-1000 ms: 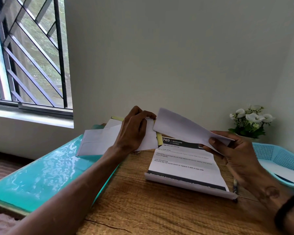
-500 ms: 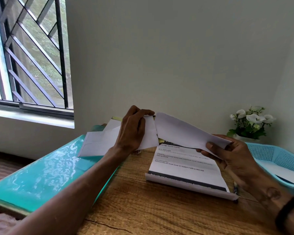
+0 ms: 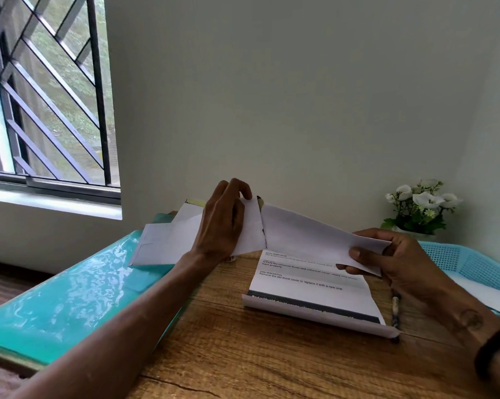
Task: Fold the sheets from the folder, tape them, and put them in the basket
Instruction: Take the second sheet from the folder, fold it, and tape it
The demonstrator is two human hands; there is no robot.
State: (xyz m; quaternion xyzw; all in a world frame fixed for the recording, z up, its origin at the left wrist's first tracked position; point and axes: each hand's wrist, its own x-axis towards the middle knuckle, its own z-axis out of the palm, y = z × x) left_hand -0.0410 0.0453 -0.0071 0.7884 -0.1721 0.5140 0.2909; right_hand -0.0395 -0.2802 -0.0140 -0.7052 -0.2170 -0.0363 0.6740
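A white sheet is held in the air above the wooden table, bent at a crease near its middle. My left hand pinches its left part at the top edge, and my right hand grips its right end between thumb and fingers. Under it lies a printed sheet with its near edge folded up. The teal folder lies open at the left with loose white sheets on it. The light blue basket stands at the right with a white sheet inside.
A pen lies on the table beside the printed sheet, partly under my right wrist. A small pot of white flowers stands against the wall behind the basket. A barred window is at the left.
My right hand has drawn the sheet's right end lower and toward me, so the sheet lies flatter. My left hand stays at the top edge.
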